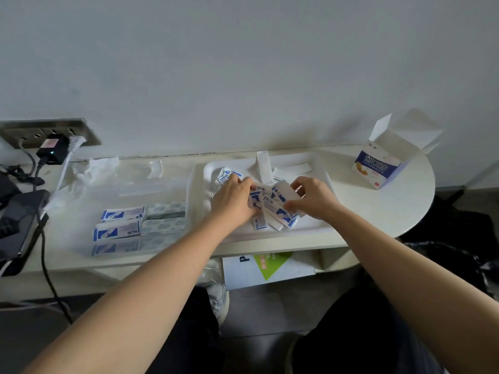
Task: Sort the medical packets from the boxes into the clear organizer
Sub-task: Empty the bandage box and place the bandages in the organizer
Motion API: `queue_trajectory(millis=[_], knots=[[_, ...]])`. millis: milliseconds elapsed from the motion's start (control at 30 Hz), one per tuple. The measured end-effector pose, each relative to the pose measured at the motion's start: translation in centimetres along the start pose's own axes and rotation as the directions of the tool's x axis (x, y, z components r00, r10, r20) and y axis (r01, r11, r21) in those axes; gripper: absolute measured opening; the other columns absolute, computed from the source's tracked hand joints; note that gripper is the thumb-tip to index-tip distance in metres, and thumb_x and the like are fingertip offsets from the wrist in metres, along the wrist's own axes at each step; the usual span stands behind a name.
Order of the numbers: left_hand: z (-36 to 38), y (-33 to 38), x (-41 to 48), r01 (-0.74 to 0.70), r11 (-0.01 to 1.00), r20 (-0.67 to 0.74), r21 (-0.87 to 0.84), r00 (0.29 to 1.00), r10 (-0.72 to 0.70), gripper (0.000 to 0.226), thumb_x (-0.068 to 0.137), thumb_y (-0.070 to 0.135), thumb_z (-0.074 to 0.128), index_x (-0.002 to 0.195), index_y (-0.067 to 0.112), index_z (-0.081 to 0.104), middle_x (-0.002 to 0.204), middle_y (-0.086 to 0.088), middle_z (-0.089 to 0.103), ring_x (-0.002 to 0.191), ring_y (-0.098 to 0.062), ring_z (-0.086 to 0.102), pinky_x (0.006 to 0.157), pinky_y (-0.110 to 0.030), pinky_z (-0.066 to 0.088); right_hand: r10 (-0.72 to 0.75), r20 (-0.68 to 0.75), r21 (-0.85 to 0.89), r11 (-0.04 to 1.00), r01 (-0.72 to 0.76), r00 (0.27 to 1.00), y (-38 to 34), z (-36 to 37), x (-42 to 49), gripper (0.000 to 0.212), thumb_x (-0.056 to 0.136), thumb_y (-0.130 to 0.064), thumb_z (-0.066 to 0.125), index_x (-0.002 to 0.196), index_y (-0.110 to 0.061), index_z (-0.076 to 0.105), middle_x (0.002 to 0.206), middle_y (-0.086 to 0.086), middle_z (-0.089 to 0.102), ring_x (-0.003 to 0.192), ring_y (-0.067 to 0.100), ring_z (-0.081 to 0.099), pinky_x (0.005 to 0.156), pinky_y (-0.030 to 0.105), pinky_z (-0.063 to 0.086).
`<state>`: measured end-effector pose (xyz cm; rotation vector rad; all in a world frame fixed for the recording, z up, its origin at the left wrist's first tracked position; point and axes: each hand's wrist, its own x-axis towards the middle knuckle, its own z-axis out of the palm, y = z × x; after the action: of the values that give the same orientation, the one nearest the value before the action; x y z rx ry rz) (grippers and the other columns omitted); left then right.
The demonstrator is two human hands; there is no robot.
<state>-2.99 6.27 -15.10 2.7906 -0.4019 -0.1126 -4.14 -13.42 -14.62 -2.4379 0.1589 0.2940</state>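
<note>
Holds, in curled left hand point(233, 202) and pinching right hand point(314, 199), a fanned bundle of slim blue-and-white paper packets point(272, 207) on a white plastic tray point(316, 228), long sides running mostly near-to-far.

A white table point(378, 211) with a rounded right end is set against the wall. A white tray point(197, 184) is placed at its middle, an opened bandage box point(378, 166) at the right, a clear organizer point(151, 188) left of the tray, crumpled plastic wrap point(94, 168) behind it, and a dark device point(19, 225) with a black cable point(43, 238) at the left edge.
</note>
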Motion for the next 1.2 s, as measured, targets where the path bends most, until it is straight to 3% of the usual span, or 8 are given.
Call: queue_trajectory(millis=[133,267,400,533,700,833,1033,1200], knots=[[0.0,0.8,0.5,-0.066,0.995,-0.099,-0.071,0.993,0.059,0.043,0.086,0.033,0.064,0.126,0.021,0.052,0.117,-0.003,0.047,0.093,-0.014,0.048,0.070,-0.023,0.036,-0.035,-0.032,0.064,0.997,0.037,0.999,0.4,-0.1,0.0,0.031,0.074,-0.022,0.079,0.095,-0.017,0.056,0.082,-0.005,0.062,0.064,0.005,0.056,0.050,0.018,0.040],[0.2,2.2,1.2,-0.069,0.949,-0.131,-0.309,0.991,0.030,0.042,0.090,0.030,0.060,0.130,0.019,0.052,0.115,-0.003,0.047,0.094,-0.016,0.052,0.081,-0.026,0.043,-0.072,-0.005,0.218,0.973,0.072,0.997,0.7,-0.6,0.1,0.023,0.073,-0.020,0.079,0.087,-0.015,0.062,0.084,0.004,0.071,0.075,0.021,0.069,0.069,0.042,0.059],[0.3,3.2,1.5,0.005,0.823,-0.037,-0.568,0.999,-0.032,0.017,0.088,0.027,0.065,0.102,0.018,0.069,0.096,0.004,0.064,0.084,-0.013,0.061,0.077,-0.026,0.047,-0.097,0.057,0.284,0.956,0.077,0.994,0.7,-1.3,-0.4,0.025,0.075,-0.018,0.079,0.093,-0.014,0.062,0.084,0.004,0.073,0.077,0.021,0.070,0.073,0.041,0.059],[0.4,3.5,1.6,0.160,0.665,0.039,-0.729,0.980,-0.193,0.010,0.088,0.022,0.064,0.081,0.014,0.066,0.080,-0.001,0.068,0.072,-0.016,0.061,0.070,-0.030,0.049,-0.062,-0.056,0.294,0.953,0.076,0.996,1.2,-1.5,-0.5,0.025,0.076,-0.023,0.078,0.083,-0.015,0.056,0.078,0.006,0.071,0.066,0.020,0.062,0.060,0.032,0.050],[0.5,3.9,1.6,0.338,0.329,0.265,-0.882,0.932,-0.247,0.009,0.092,0.010,0.058,0.091,0.009,0.066,0.088,-0.014,0.073,0.069,-0.025,0.071,0.063,-0.031,0.058,-0.196,-0.191,0.145,0.964,0.225,0.962,1.1,-0.7,-0.5,0.030,0.076,-0.012,0.076,0.066,-0.026,0.051,0.085,0.002,0.070,0.079,0.015,0.063,0.061,0.015,0.044],[0.6,4.0,1.6,0.416,0.122,0.384,-0.901,0.897,-0.221,0.016,0.095,0.002,0.049,0.098,0.000,0.065,0.089,-0.019,0.071,0.073,-0.029,0.071,0.070,-0.035,0.061,-0.309,-0.187,0.006,0.949,0.316,0.932,1.1,0.1,-0.3,0.032,0.075,-0.012,0.074,0.067,-0.028,0.048,0.082,0.001,0.067,0.076,0.017,0.060,0.066,0.035,0.052],[-0.1,3.6,1.2,0.420,0.054,0.398,-0.906,0.888,-0.229,0.018,0.097,0.000,0.043,0.092,-0.003,0.060,0.084,-0.022,0.068,0.066,-0.028,0.069,0.061,-0.030,0.060,-0.359,-0.197,-0.047,0.933,0.357,0.912,1.6,0.1,-0.2,0.023,0.077,-0.020,0.077,0.074,-0.020,0.054,0.075,-0.006,0.058,0.069,0.012,0.053,0.062,0.027,0.045],[0.0,3.3,1.1,0.413,0.224,0.359,-0.883,0.900,-0.246,0.012,0.094,0.002,0.050,0.091,0.001,0.061,0.092,-0.022,0.070,0.070,-0.030,0.070,0.064,-0.035,0.061,-0.270,-0.228,0.086,0.951,0.296,0.935,1.4,-0.1,0.1,0.017,0.082,-0.014,0.071,0.081,-0.016,0.054,0.081,-0.001,0.065,0.075,0.016,0.063,0.066,0.026,0.050]])
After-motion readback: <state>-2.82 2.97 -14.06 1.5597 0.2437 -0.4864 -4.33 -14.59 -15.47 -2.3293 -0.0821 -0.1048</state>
